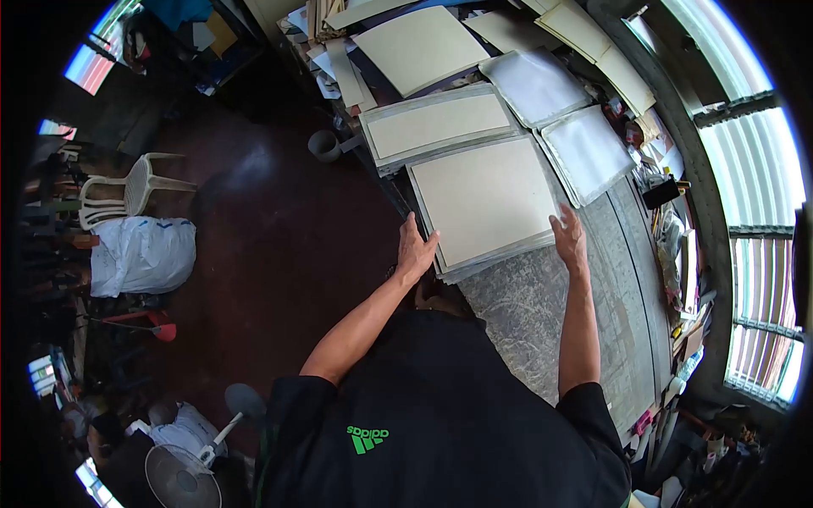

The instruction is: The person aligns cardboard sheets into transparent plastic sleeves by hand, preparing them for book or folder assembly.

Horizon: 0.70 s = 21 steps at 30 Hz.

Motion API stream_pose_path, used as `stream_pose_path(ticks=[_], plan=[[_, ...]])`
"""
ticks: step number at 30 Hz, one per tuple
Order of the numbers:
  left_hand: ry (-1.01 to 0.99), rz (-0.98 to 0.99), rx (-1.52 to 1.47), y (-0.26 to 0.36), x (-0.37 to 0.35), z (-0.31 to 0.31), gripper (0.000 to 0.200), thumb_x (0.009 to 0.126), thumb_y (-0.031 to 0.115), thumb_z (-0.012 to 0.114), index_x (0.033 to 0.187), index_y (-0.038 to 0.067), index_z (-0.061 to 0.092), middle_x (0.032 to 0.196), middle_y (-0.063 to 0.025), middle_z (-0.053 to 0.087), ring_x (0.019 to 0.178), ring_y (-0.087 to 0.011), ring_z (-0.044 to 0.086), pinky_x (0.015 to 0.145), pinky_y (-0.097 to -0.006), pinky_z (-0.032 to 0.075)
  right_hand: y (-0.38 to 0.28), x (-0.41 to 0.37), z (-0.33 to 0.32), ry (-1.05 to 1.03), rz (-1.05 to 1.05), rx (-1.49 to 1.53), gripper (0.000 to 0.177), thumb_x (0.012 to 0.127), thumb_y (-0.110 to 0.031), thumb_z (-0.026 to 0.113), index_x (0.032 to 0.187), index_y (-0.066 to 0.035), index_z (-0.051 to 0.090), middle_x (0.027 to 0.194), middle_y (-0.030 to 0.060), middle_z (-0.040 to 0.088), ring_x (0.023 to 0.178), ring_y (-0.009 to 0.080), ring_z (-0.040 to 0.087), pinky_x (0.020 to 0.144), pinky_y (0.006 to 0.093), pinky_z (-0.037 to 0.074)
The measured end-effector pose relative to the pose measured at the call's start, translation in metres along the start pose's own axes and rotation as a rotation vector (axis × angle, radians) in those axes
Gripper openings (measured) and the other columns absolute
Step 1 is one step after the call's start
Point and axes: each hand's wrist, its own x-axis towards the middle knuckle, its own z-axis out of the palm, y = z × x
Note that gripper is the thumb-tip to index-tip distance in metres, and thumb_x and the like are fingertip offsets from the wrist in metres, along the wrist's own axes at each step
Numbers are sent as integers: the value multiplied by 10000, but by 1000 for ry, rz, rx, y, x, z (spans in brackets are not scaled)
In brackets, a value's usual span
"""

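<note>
A cream-coloured board (487,199) lies on top of a stack of grey-edged sheets, close to the front of the worktable. At the stack's left edge is my left hand (415,251), its fingers pointing away from me and the thumb spread toward the board's corner. My right hand (571,241) is at the opposite edge, open, with its fingers apart and slightly curved. Behind this stack lies another one topped by a narrower cream board (440,127). Two pale, shiny sheets (586,154) (537,85) lie to its right on grey-edged piles.
The scratched grey tabletop (542,317) runs along a window wall (766,288). Tools and clutter (669,212) line its right side. More boards (421,51) are piled at the back. On the left floor are a white chair (135,188), a stuffed white sack (144,254) and a fan (182,478).
</note>
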Motion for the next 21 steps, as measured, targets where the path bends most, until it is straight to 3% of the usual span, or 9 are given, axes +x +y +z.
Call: stream_pose_path(ticks=[2,6,8,9,12,15,18,21], plan=[[-40,-41,5,13,13,-10,815,873,335,599,1434,-91,188,1433,-298,294,1341,-403,321,1106,-418,303,20,46,14,222,-141,-245,478,915,-305,576,1290,-16,512,1251,258,547,1077,392,589,905,441,483],[-130,-94,79,29,18,0,824,876,316,564,1439,-110,140,1487,-300,204,1387,-395,245,1148,-391,238,41,88,37,193,-166,-221,486,905,-350,574,1245,-6,534,1203,266,570,1073,430,569,911,468,461],[-75,-100,99,30,17,6,822,874,310,562,1441,-106,136,1484,-299,212,1387,-390,246,1144,-392,245,20,78,34,-43,15,-289,454,875,-349,609,1166,-4,557,1142,257,596,1061,424,567,885,475,458],[-58,-104,93,33,19,6,822,874,310,562,1441,-106,136,1484,-299,212,1387,-390,246,1144,-392,245,21,74,37,2,-7,-263,415,854,-343,627,1082,-2,567,1081,237,619,1036,416,571,867,483,453],[8,-192,33,29,15,10,795,869,289,569,1429,-113,174,1464,-306,246,1367,-401,278,1130,-404,266,31,65,46,67,-45,-252,371,855,-301,630,1078,-9,578,1179,222,588,1093,400,551,906,471,449],[94,-107,10,18,17,19,737,858,260,577,1391,-133,254,1411,-322,319,1320,-427,331,1105,-423,294,31,57,49,48,-5,-281,404,851,-276,646,1145,-13,563,1314,217,512,1205,394,481,971,471,418],[105,-45,162,9,18,33,791,841,236,589,1400,-147,182,1423,-323,280,1322,-442,314,1100,-424,305,37,56,53,98,-31,-182,379,849,-248,647,1131,-19,537,1115,209,599,1052,399,548,877,471,440],[127,-32,150,9,19,33,722,834,250,586,1373,-108,263,1418,-295,304,1309,-411,346,1075,-426,335,46,62,48,81,-60,-139,348,855,-237,643,1097,5,580,1085,227,624,1040,385,582,889,423,450]])
